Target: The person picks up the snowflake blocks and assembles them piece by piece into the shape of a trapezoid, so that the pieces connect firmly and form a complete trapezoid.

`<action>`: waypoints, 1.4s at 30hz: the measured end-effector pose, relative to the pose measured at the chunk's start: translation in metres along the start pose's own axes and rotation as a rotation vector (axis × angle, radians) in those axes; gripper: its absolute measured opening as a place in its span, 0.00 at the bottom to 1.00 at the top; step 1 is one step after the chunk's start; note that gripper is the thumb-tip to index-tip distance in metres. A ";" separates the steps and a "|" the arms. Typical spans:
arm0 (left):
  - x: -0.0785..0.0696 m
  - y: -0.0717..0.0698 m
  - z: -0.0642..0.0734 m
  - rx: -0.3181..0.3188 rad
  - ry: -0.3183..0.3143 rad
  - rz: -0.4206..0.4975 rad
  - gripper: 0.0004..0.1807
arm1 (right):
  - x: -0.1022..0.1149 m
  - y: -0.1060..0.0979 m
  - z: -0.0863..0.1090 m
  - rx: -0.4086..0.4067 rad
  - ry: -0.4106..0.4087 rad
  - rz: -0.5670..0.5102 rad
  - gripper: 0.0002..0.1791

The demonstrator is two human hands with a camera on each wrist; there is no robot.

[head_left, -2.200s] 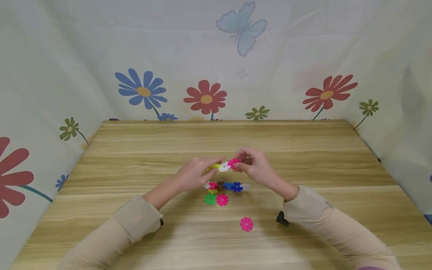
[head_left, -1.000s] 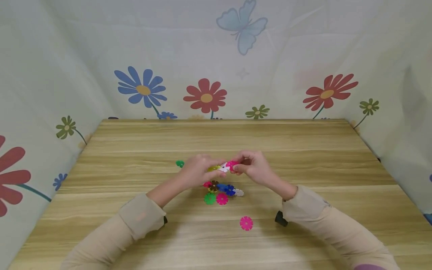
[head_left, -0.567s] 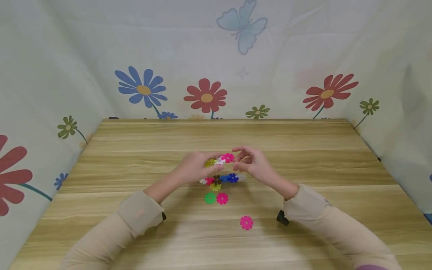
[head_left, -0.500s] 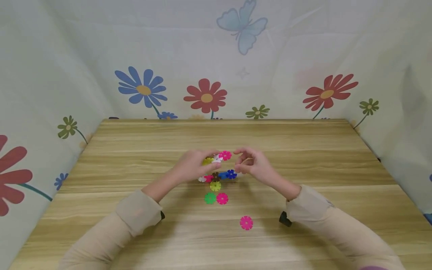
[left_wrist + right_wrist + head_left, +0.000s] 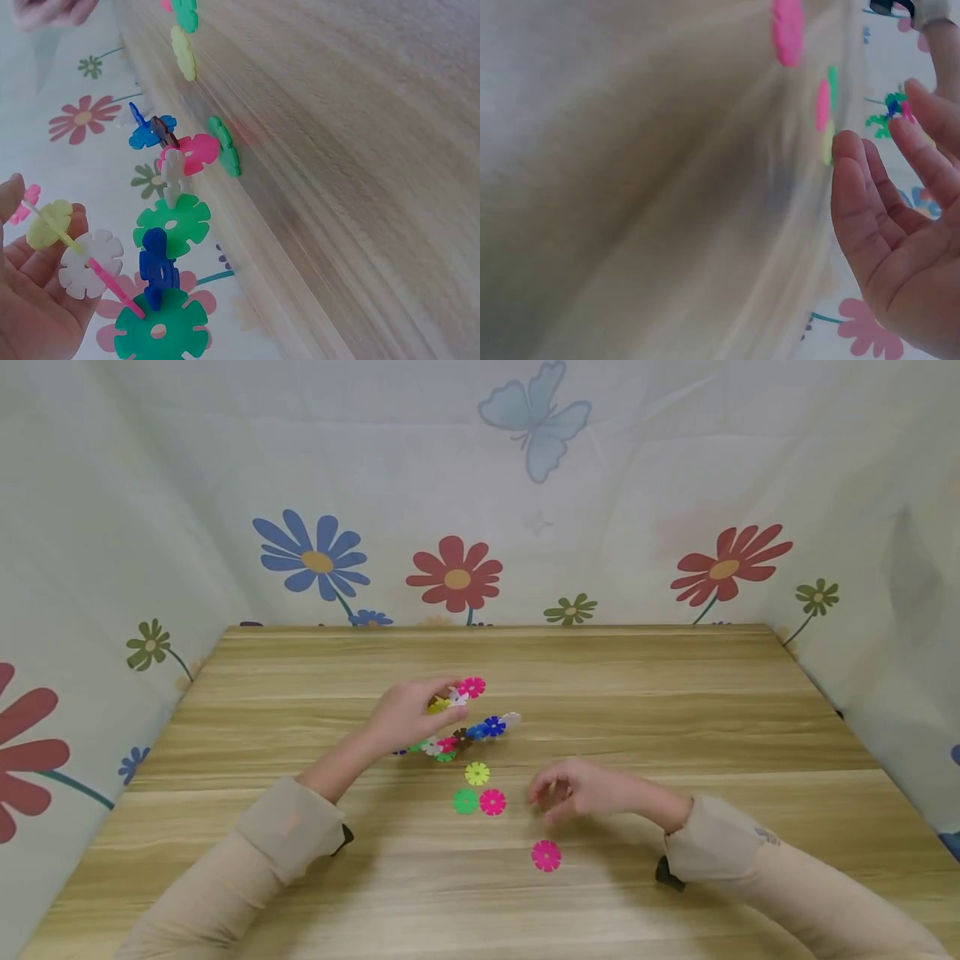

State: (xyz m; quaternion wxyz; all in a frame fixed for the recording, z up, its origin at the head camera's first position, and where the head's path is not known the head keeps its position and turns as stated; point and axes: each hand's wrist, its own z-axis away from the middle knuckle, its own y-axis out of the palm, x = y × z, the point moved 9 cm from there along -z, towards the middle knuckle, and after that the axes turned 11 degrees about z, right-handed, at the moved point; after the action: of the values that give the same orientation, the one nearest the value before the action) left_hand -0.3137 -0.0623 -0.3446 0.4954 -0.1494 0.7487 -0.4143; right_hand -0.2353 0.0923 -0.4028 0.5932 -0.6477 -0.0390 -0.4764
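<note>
My left hand [image 5: 405, 717] pinches a chain of slotted plastic snowflake discs [image 5: 456, 697] between thumb and fingers, above the table. A pink disc forms its upper end, with white and yellow ones behind it. In the left wrist view this strand joins, at a green disc [image 5: 161, 334], a second strand running through blue, green, white, pink and brown discs. That second strand hangs below the hand in the head view, ending past a dark blue disc [image 5: 493, 727]. My right hand [image 5: 581, 789], fingers loosely bent, holds nothing over the table near a loose pink disc [image 5: 546, 856].
Loose on the wooden table [image 5: 675, 693] lie a yellow disc [image 5: 477, 773], a green disc [image 5: 465, 802] and another pink disc [image 5: 492, 802]. Another green disc [image 5: 225, 146] appears beneath the chain. A flower-printed cloth [image 5: 630, 485] surrounds the table.
The right hand has released the pink end disc and moved down toward me and slightly right. My left hand has carried the chain left and away, uncovering the yellow disc.
</note>
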 end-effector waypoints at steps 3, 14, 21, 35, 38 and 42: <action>0.001 -0.002 0.000 -0.006 0.003 -0.002 0.27 | 0.000 0.014 0.003 0.070 0.004 0.032 0.15; 0.004 -0.004 0.001 -0.014 0.002 0.007 0.26 | 0.003 0.037 0.008 0.152 0.009 0.195 0.18; 0.003 -0.004 0.002 -0.008 0.008 0.006 0.27 | 0.001 0.039 0.006 0.140 0.002 0.335 0.16; -0.001 -0.001 0.003 0.007 0.049 0.035 0.25 | -0.009 0.035 0.004 0.125 0.059 0.203 0.11; -0.006 0.002 0.004 0.022 0.063 0.041 0.25 | -0.013 0.030 0.004 0.104 0.065 0.133 0.10; -0.011 0.007 0.004 0.041 0.071 0.032 0.25 | -0.017 0.019 0.003 0.051 0.077 0.052 0.09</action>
State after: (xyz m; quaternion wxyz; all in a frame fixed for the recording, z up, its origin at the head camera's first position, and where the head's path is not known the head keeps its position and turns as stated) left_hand -0.3035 -0.0532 -0.3439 0.4780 -0.1126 0.7594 -0.4268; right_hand -0.2313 0.0978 -0.4281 0.6227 -0.6145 -0.0118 -0.4843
